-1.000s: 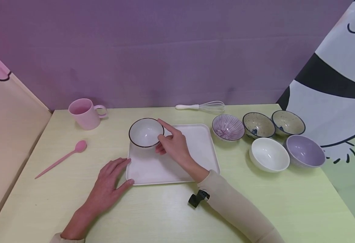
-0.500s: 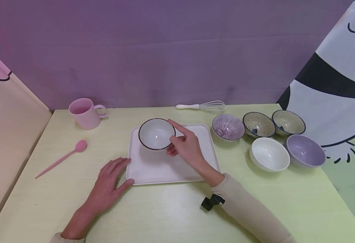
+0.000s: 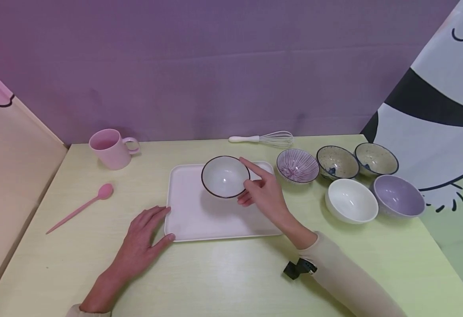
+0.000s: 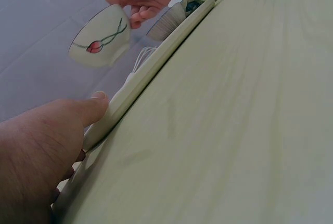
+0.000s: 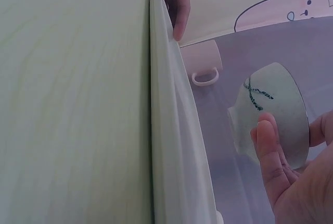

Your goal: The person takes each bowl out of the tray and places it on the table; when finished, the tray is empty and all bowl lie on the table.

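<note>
My right hand (image 3: 267,193) grips a dark-rimmed white bowl (image 3: 225,178) by its right side, index finger at the rim. The bowl hangs above the white rectangular tray (image 3: 191,224). In the left wrist view a red and green pattern shows on the bowl (image 4: 101,39), raised over the tray's edge. Seen from the right wrist, the fingers (image 5: 270,159) lie along the bowl's outer wall. My left hand (image 3: 136,242) rests at the tray's front left corner, its fingertips on the left edge and its thumb at the front edge.
Right of the tray stand a purple-striped bowl (image 3: 298,166), two speckled bowls, a white bowl (image 3: 351,201) and a lilac bowl (image 3: 398,197). A whisk (image 3: 261,139) lies behind. At left are a pink mug (image 3: 112,149) and a pink spoon (image 3: 80,208).
My right hand has carried the bowl rightward, from over the tray's back left corner to above its back middle. The left hand and the tray have stayed put.
</note>
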A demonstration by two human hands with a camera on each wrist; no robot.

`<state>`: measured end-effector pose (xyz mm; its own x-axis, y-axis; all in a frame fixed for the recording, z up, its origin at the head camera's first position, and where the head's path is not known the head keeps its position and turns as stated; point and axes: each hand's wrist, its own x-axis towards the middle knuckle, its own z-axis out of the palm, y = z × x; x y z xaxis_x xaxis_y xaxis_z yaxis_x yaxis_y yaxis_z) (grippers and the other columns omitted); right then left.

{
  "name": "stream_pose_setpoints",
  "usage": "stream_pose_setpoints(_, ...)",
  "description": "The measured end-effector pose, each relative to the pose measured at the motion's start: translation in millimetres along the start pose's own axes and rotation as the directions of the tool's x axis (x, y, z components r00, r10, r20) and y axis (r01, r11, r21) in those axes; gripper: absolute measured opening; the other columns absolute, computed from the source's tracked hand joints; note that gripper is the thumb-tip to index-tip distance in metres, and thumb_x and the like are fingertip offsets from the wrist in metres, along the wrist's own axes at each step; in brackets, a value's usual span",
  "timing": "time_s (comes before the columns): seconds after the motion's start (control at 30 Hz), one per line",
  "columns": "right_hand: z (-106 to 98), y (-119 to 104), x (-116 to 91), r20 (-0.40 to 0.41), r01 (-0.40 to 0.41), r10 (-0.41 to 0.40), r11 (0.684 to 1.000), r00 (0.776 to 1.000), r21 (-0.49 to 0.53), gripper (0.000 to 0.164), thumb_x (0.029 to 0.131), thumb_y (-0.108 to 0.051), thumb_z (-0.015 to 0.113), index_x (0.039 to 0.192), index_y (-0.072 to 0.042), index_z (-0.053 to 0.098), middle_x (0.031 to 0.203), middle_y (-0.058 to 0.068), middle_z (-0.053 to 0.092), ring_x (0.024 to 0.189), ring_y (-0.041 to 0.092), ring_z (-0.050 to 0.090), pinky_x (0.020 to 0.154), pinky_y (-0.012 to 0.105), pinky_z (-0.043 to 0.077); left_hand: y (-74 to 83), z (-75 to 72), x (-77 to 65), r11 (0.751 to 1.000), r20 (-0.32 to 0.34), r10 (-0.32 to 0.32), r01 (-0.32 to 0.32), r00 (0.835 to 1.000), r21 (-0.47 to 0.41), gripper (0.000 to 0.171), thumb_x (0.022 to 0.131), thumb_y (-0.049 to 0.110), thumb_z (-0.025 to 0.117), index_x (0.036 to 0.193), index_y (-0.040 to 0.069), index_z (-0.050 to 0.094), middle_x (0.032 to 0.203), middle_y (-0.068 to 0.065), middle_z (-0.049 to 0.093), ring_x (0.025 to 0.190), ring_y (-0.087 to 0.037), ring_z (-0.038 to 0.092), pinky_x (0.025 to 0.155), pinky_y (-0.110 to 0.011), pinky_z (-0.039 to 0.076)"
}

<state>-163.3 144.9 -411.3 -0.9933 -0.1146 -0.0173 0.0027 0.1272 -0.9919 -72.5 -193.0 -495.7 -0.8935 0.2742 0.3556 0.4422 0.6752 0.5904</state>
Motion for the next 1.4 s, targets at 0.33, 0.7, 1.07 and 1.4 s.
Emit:
stream_pose_setpoints(0.33,-22,10,-18,-0.034,0.033,-0.032,0.999,0.999,0.007,0.068,0.097,0.005,0.048,0.16,-0.017,0.062,0.072,0.023,0.076,0.057,0.02,0.075,0.058,0.039,0.068,1.4,-0.4,-1.1,1.0,0.002,-0.007,0.007,1.0,0.005,0.065,0.099,0.024,0.083,0.158,0.01,0.06,0.154,-0.015,0.061,0.143,-0.038,0.052,0.121,-0.066,0.033)
stream_pose_setpoints(0.7,-47,18,-43,-0.07,0.008,-0.01,1.0,0.998,-0.027,0.069,0.096,0.008,0.048,0.162,-0.011,0.059,0.071,0.021,0.076,0.057,0.018,0.076,0.057,0.036,0.067,-0.4,0.3,-0.2,1.0,0.018,-0.022,0.022,1.0,0.008,0.066,0.1,0.026,0.082,0.16,0.011,0.058,0.155,-0.015,0.059,0.145,-0.038,0.05,0.122,-0.066,0.031)
stream_pose_setpoints(1.07,-72,24,-71,-0.107,-0.003,-0.001,1.0,0.994,-0.031,0.068,0.099,0.01,0.046,0.164,-0.007,0.054,0.07,0.014,0.077,0.059,0.02,0.077,0.06,0.038,0.068,-1.8,0.5,-0.8,1.0,0.019,-0.023,0.022,1.0,0.008,0.066,0.1,0.026,0.082,0.16,0.01,0.058,0.155,-0.016,0.058,0.145,-0.039,0.05,0.122,-0.066,0.031)
stream_pose_setpoints(1.4,-91,29,-89,-0.143,0.006,-0.009,1.0,0.99,-0.022,0.065,0.103,0.01,0.046,0.166,-0.006,0.051,0.072,0.016,0.078,0.061,0.022,0.078,0.06,0.036,0.068,-0.9,1.6,-0.6,1.0,0.016,-0.022,0.022,1.0,0.01,0.066,0.1,0.026,0.082,0.16,0.01,0.058,0.155,-0.016,0.059,0.144,-0.039,0.05,0.122,-0.066,0.031)
